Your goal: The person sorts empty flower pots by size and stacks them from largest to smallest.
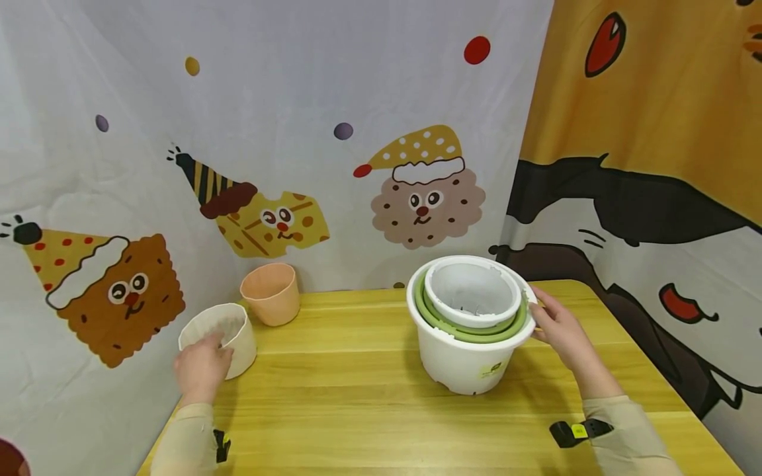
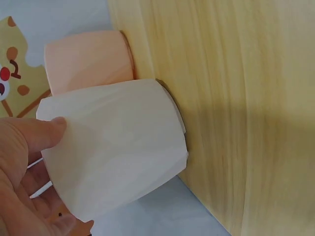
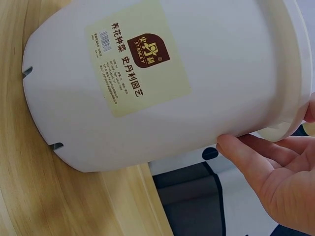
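Observation:
At the left, my left hand [image 1: 204,367] pinches the near rim of a cream flower pot [image 1: 243,349], thumb outside and fingers reaching inside. In the left wrist view, the thumb [image 2: 58,126] presses the pot's pale wall. At the right, my right hand [image 1: 562,328] holds the rim of a large white flower pot [image 1: 461,362], with fingers under the lip against the outer wall. Nested in it are a green pot [image 1: 430,311] and a smaller white pot [image 1: 474,291]. A label with a brown logo [image 3: 147,51] shows on the large pot's side.
A peach flower pot [image 1: 275,299] stands just behind the cream one. Both sit near the left edge of the wooden table [image 1: 339,383]. A printed cloth [image 1: 309,86] with cartoon figures hangs behind the table and along its sides.

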A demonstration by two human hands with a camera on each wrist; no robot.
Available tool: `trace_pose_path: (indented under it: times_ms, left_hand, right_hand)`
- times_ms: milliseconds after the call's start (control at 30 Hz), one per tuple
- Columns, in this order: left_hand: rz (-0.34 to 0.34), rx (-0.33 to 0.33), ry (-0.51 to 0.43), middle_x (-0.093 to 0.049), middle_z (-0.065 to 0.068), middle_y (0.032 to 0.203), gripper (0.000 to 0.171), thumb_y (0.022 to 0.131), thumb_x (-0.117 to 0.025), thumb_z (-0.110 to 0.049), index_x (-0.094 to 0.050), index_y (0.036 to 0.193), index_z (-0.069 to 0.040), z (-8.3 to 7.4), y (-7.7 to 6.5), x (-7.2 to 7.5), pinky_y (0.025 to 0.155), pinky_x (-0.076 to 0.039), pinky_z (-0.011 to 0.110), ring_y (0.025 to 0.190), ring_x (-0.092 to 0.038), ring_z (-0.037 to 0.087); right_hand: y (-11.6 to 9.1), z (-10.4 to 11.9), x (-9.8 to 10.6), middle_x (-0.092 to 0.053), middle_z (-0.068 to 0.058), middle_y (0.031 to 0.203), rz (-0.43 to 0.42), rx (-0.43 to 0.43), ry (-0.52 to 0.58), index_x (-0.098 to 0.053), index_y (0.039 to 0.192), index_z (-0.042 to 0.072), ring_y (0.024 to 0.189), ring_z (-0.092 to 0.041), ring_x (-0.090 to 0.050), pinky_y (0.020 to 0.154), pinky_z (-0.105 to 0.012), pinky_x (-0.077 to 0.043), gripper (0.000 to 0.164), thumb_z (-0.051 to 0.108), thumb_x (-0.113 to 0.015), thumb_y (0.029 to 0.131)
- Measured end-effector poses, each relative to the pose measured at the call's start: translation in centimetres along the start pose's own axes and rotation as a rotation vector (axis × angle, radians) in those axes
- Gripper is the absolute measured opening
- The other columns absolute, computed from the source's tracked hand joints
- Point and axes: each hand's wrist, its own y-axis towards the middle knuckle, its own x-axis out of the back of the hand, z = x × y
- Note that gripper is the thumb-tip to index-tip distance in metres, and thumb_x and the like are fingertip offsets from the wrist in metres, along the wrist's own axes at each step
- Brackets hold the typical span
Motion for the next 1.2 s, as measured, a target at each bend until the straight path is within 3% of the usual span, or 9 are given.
trace_pose_path:
  times_ms: [100, 167, 333, 800, 1200]
  left_hand:
    - [-0.038, -0.065, 0.018, -0.070, 0.020, 0.083, 0.025, 0.078, -0.073, -0.006, -0.072, 0.103, 0.000, 0.2, 0.0, -0.1, 0.068, -0.045, 0.063, 0.069, -0.060, 0.047]
    - [-0.025, -0.086, 0.028, -0.070, 0.020, 0.084, 0.023, 0.079, -0.072, -0.005, -0.072, 0.101, 0.000, 0.3, 0.0, -0.2, 0.067, -0.045, 0.063, 0.070, -0.060, 0.047]
    - [0.056, -0.086, 0.041, -0.070, 0.021, 0.085, 0.015, 0.082, -0.070, -0.004, -0.072, 0.097, -0.004, 0.5, 0.2, -0.1, 0.070, -0.043, 0.064, 0.076, -0.062, 0.047]
    - [0.168, -0.100, 0.074, -0.070, 0.023, 0.090, 0.018, 0.084, -0.070, -0.001, -0.071, 0.102, -0.002, 0.7, 0.6, 0.4, 0.066, -0.047, 0.061, 0.074, -0.062, 0.044]
    - [0.217, -0.125, 0.094, -0.070, 0.022, 0.091, 0.020, 0.085, -0.070, -0.002, -0.071, 0.105, -0.002, 0.2, 0.4, 1.3, 0.060, -0.048, 0.057, 0.070, -0.062, 0.041]
  right_hand:
    - [0.0, 0.0, 0.0, -0.037, -0.029, 0.144, -0.001, 0.000, -0.002, -0.021, 0.157, 0.006, 0.095, 0.002, -0.052, 0.080, -0.022, -0.055, 0.062, 0.036, -0.040, 0.106]
    - [0.0, 0.0, 0.0, -0.037, -0.029, 0.145, -0.003, 0.000, -0.004, -0.021, 0.157, 0.006, 0.095, 0.002, -0.052, 0.080, -0.023, -0.055, 0.062, 0.036, -0.040, 0.106]
    - [0.0, 0.0, 0.0, -0.036, -0.029, 0.146, -0.004, 0.000, -0.004, -0.021, 0.158, 0.006, 0.095, 0.003, -0.052, 0.081, -0.023, -0.055, 0.062, 0.036, -0.040, 0.106]
    - [0.1, -0.2, -0.1, -0.037, -0.028, 0.145, -0.007, -0.003, -0.020, -0.021, 0.158, 0.006, 0.096, 0.000, -0.052, 0.080, -0.023, -0.055, 0.062, 0.037, -0.039, 0.106]
    - [0.0, -0.1, -0.1, -0.036, -0.029, 0.146, -0.008, 0.002, -0.012, -0.021, 0.158, 0.006, 0.096, 0.001, -0.052, 0.080, -0.023, -0.055, 0.062, 0.036, -0.039, 0.107]
